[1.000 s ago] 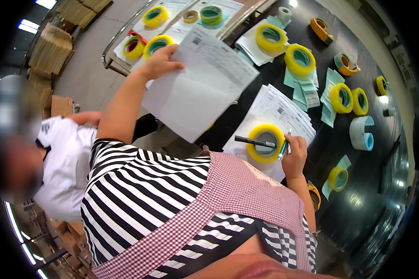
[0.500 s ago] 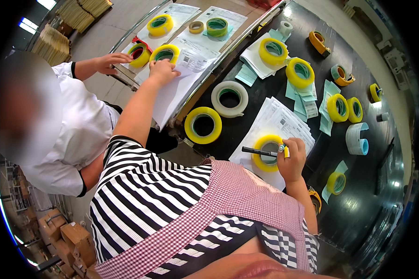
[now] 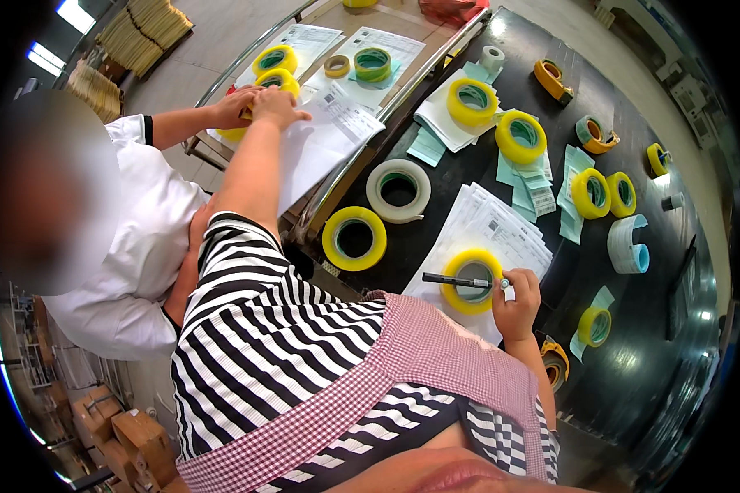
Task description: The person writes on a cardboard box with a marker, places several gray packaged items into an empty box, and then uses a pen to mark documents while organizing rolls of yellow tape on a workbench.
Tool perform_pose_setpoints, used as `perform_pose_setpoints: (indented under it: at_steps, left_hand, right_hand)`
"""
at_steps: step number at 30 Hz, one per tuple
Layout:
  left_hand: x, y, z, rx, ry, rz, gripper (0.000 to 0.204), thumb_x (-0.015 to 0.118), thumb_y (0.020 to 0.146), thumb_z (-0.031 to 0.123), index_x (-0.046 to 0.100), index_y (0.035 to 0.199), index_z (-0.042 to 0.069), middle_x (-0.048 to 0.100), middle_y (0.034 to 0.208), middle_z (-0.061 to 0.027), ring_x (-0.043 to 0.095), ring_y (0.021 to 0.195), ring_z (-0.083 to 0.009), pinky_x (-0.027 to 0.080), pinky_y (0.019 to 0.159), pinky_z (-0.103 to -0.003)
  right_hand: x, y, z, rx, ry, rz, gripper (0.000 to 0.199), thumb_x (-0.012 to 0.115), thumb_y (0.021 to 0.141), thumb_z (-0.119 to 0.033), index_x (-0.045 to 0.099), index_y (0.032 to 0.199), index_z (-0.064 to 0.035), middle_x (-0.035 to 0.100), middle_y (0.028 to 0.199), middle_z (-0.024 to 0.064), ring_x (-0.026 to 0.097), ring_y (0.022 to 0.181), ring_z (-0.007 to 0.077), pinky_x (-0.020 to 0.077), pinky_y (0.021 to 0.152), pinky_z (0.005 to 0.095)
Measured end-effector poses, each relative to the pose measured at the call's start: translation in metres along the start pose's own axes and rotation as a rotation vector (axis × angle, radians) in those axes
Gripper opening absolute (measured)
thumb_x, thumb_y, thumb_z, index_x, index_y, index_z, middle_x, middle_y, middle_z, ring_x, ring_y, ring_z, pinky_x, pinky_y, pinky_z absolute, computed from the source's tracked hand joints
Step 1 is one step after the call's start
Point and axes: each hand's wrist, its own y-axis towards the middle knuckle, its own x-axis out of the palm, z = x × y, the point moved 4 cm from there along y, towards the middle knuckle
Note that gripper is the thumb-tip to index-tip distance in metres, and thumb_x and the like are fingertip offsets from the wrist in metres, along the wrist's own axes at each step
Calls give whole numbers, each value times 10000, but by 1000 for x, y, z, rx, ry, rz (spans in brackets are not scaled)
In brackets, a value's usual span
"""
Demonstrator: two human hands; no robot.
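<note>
My left hand (image 3: 275, 107) reaches to the cart on the left, fingers closed at the near edge of a yellow tape roll (image 3: 278, 80). A co-worker's hand (image 3: 237, 104) is right beside it. Some yellow tape shows below the two hands, mostly covered. White printed sheets (image 3: 308, 152) lie under my left wrist. My right hand (image 3: 516, 302) grips a black marker pen (image 3: 455, 280) that points left. The pen crosses above another yellow tape roll (image 3: 474, 306), which lies on a stack of printed sheets (image 3: 501, 226).
A clear tape roll (image 3: 424, 193) and a yellow roll (image 3: 381, 244) lie on the black table near the cart. More rolls on slips, orange tape dispensers (image 3: 553, 80) and a curled label roll (image 3: 625, 244) spread to the right. The co-worker (image 3: 131, 222) stands close at my left.
My left hand and the tape roll at its fingers have moved farther away across the cart. The co-worker's hand has come in beside mine. My right hand still holds the pen over the roll.
</note>
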Motion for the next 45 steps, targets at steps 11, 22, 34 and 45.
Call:
perform_pose_setpoints:
  at_steps: [11,22,34,45]
  left_hand:
    - [-23,-62,-13,402,-570,118,112,791,681,39,735,753,103,666,936,-95,650,866,-289,517,767,-362]
    - [58,-67,23,238,-165,72,131,691,805,189,761,914,207,635,1021,-167,629,1001,-350,500,887,-459]
    - [-60,-207,212,554,-789,-433,158,733,850,157,691,919,21,668,972,-132,652,941,-281,511,831,-354]
    - [-40,-277,268,705,-846,-318,248,749,788,55,669,1022,39,601,978,-116,641,880,-296,515,780,-363]
  right_hand:
    - [-12,-17,21,59,35,109,179,725,763,13,627,911,-14,610,864,155,601,782,313,493,686,366]
    - [-26,-9,7,-32,43,93,224,750,738,14,651,934,-28,635,888,145,623,791,287,515,672,345]
    - [-45,-49,18,144,-92,22,266,704,782,-7,661,1044,-16,609,828,97,570,691,230,474,615,314]
    - [-36,-21,22,466,346,-128,348,638,870,-84,636,1204,12,642,877,133,561,693,214,465,655,299]
